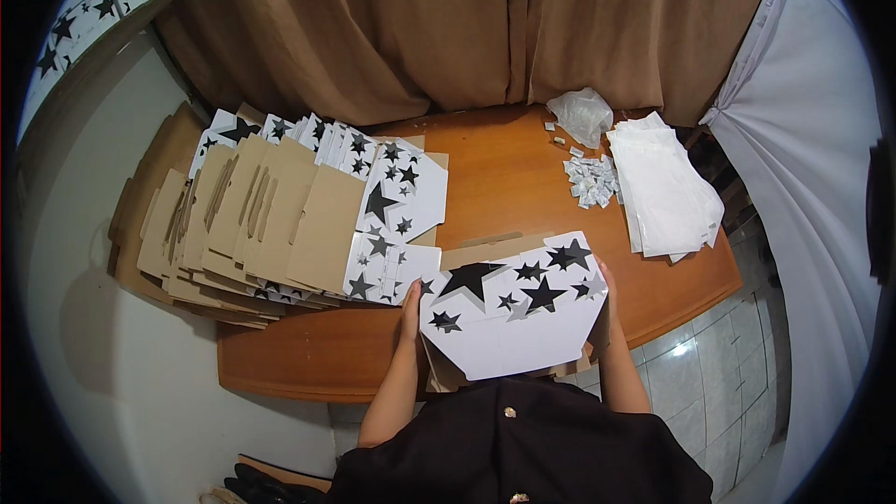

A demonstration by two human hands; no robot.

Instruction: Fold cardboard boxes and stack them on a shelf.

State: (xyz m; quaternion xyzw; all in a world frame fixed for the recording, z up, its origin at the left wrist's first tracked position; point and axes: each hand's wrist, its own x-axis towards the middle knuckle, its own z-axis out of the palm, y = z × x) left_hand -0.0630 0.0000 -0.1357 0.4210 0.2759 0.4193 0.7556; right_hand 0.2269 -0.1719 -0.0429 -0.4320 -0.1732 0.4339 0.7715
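I hold a flat cardboard box blank (511, 313), white with black and grey stars, over the near edge of the wooden table (504, 177). My left hand (410, 306) grips its left edge. Gripping the right edge is my right hand (605, 291), mostly hidden behind the card. Brown cardboard shows beneath the printed side.
A fanned stack of flat star-printed and brown cardboard blanks (280, 215) covers the table's left part. At the right lie a pile of clear plastic bags (665, 189), a heap of small white sachets (593, 179) and a crumpled plastic bag (582, 115). Brown curtains (420, 19) hang behind.
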